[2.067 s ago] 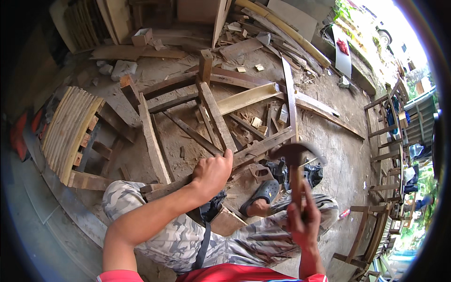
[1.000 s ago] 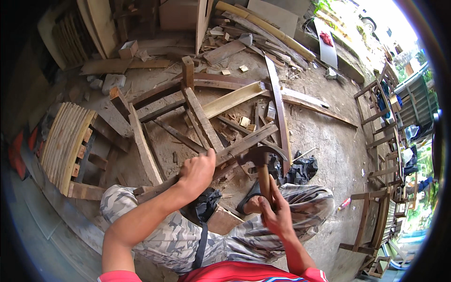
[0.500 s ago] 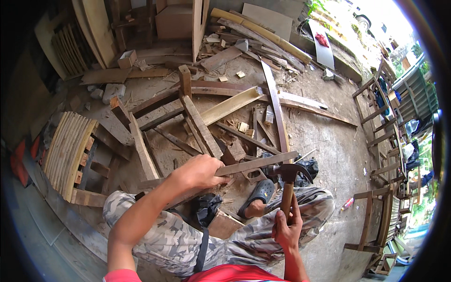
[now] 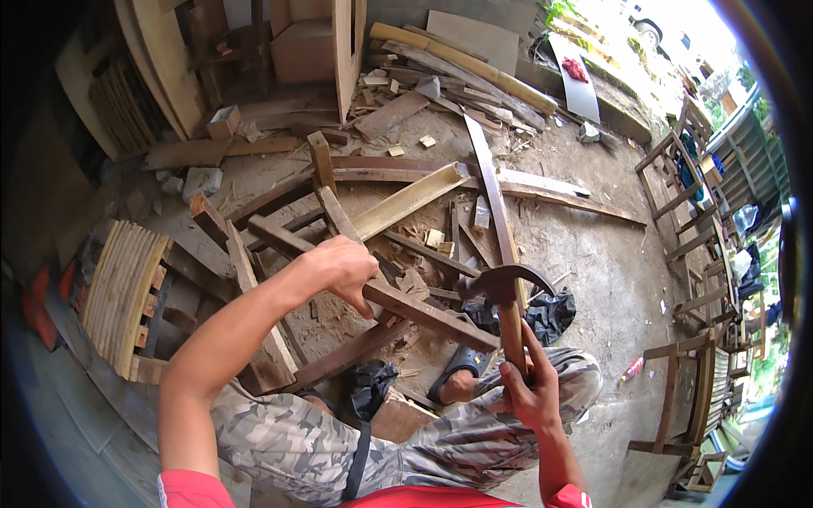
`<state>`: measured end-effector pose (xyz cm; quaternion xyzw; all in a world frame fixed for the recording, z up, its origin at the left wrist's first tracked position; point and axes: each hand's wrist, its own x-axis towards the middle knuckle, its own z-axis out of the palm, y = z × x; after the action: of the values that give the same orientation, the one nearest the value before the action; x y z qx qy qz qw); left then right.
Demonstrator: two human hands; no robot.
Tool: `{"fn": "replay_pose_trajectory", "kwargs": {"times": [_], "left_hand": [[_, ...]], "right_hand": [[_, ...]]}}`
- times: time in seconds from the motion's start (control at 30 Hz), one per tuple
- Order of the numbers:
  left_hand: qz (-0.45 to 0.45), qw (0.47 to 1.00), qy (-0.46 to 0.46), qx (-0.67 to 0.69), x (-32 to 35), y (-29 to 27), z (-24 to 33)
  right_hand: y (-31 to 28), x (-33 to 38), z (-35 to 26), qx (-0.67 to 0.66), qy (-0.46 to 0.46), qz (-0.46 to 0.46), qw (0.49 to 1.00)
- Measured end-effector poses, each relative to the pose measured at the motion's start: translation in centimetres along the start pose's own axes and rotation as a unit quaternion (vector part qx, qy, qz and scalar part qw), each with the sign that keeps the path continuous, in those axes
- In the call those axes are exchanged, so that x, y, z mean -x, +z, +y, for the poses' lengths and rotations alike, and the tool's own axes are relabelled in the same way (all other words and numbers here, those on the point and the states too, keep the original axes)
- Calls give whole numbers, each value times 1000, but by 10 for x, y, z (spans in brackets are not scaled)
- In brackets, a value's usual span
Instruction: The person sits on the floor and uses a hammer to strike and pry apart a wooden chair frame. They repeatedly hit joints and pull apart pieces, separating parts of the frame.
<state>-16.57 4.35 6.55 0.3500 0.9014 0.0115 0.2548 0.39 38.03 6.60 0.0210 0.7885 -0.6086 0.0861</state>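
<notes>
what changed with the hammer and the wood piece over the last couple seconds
The right hand swung the claw hammer down beside the dark wooden slat, then raised it again, head just above the slat's end. The left hand shifted its grip along the slat and lifted it. Both hands kept hold throughout; the wooden frame on the ground stayed put.

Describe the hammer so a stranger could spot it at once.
Start at the camouflage trousers at the bottom and go to the right hand above the right knee. It grips a wooden handle rising to the hammer, the only tool with a curved dark metal claw head among bare planks.
</notes>
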Motion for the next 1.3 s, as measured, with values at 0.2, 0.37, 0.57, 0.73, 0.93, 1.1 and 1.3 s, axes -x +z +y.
{"fn": "replay_pose_trajectory", "kwargs": {"times": [0.2,0.37,0.57,0.73,0.93,1.1,1.3], "left_hand": [[-5,992,37,-117,-44,-8,-15],[-41,986,57,-148,-62,-7,-20],[-12,988,81,-131,-63,6,-27],[-2,985,88,-149,-62,3,-28],[15,988,88,-129,-63,7,-29],[19,986,97,-136,-67,16,-36],[31,985,116,-122,-63,8,-34]], "right_hand": [[-2,-36,0,145,-84,-77,983],[7,-47,1,254,-222,-74,939],[17,-49,9,267,-290,-62,917],[15,-57,-23,289,-217,-97,927],[15,-51,4,280,-233,-106,925],[15,-51,-14,268,-227,-61,934],[17,-57,-11,346,-193,-139,908]]}}
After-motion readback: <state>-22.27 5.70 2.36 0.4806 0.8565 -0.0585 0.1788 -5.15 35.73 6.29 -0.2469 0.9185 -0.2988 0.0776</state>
